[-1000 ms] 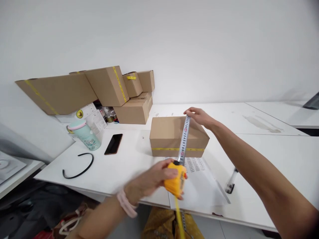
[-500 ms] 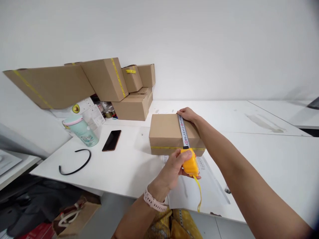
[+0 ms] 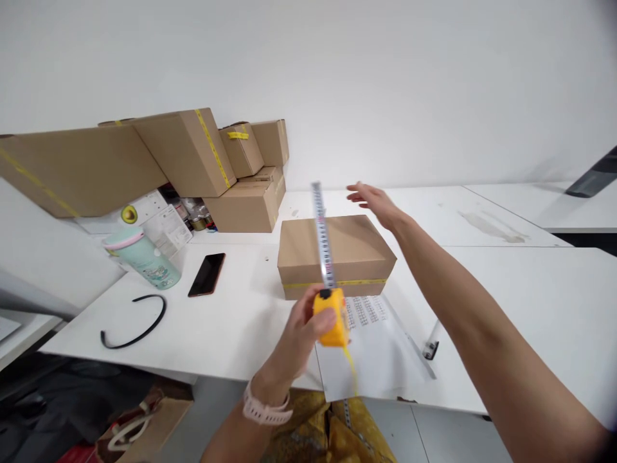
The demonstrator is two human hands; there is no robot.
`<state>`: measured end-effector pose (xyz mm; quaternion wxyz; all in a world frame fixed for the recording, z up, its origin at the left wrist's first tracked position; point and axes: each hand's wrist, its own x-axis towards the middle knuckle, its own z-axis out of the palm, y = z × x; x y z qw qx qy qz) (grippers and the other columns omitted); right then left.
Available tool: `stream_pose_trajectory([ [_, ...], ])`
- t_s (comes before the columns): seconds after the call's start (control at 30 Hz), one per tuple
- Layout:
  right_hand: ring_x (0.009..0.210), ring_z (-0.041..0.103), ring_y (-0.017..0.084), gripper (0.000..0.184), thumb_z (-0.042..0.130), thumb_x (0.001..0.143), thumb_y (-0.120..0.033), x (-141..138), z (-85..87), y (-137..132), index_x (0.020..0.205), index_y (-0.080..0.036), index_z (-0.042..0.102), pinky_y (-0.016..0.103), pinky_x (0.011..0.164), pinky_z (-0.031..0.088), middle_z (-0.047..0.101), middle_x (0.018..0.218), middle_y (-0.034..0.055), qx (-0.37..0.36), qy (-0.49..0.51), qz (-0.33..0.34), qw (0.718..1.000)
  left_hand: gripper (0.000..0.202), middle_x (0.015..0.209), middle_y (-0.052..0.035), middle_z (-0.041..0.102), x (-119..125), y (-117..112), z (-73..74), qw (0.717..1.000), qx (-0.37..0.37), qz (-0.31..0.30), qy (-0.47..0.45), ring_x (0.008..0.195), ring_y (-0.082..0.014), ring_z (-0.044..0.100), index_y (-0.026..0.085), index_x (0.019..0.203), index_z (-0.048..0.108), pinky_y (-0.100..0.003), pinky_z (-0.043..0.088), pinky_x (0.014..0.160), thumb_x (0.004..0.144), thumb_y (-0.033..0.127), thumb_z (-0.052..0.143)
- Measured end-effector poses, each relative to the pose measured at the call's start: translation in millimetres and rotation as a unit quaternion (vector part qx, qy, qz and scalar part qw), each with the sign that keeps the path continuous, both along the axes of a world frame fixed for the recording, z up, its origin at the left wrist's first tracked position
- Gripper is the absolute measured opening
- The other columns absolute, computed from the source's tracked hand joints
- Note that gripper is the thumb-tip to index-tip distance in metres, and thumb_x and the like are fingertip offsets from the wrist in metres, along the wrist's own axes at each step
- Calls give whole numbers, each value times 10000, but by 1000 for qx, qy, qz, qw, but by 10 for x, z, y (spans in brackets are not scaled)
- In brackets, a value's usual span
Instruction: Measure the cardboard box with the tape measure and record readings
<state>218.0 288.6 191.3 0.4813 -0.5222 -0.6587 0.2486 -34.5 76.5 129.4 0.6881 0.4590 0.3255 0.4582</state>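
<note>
My left hand (image 3: 303,328) grips a yellow tape measure (image 3: 331,316) in front of a closed cardboard box (image 3: 337,254) with a yellow tape band. The white blade (image 3: 321,231) sticks up and away from the case, its free end above the box's far edge. My right hand (image 3: 375,200) hovers over the box's far right corner with fingers stretched out, touching nothing. A printed sheet of paper (image 3: 380,347) lies on the white table (image 3: 231,328) just below the box.
Stacked cardboard boxes (image 3: 193,161) lean against the wall at the back left. A mint cup with a pink lid (image 3: 142,256), a black phone (image 3: 207,274) and a black curved band (image 3: 135,321) lie at left. A pen (image 3: 430,342) rests right of the paper.
My right hand has let go of the blade's end and lifted off the box. The blade now stands free and tilted left, and my left hand has moved slightly left with the case.
</note>
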Motion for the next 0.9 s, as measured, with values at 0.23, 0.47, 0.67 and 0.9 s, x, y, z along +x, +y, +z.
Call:
stream_pose_trajectory([
  [0.23, 831, 643, 246, 756, 332, 950, -805, 578, -574, -1047, 1374, -257, 633, 426, 853, 521, 704, 881, 76, -82, -53, -52, 994, 598, 997, -38, 684, -644, 133, -353, 976, 60, 184, 97, 774, -181, 679, 221, 1179, 585, -296, 576, 661, 709, 477, 851],
  [0.47, 726, 521, 193, 680, 655, 825, -747, 306, -294, -1062, 1288, -252, 704, 346, 668, 446, 587, 789, 25, -10, -81, -30, 996, 561, 939, -22, 666, -706, 693, 13, 980, 94, 161, 66, 669, -187, 700, 191, 1063, 591, -345, 608, 611, 676, 514, 838],
  [0.67, 1038, 565, 305, 439, 594, 885, -644, 248, -145, -669, 778, -222, 651, 445, 857, 479, 636, 1066, 134, 88, -164, -148, 971, 525, 1006, -43, 682, -657, 870, 279, 979, 112, 159, 68, 657, -149, 664, 179, 1042, 611, -340, 607, 624, 694, 506, 829],
  [0.9, 778, 597, 284, 292, 431, 995, -466, 155, -110, -366, 837, -255, 558, 416, 751, 429, 720, 861, 108, 92, -253, -115, 956, 548, 1018, -34, 673, -159, 288, -114, 994, 97, -10, 56, 774, -162, 658, 226, 1174, 588, -301, 583, 674, 760, 476, 846],
])
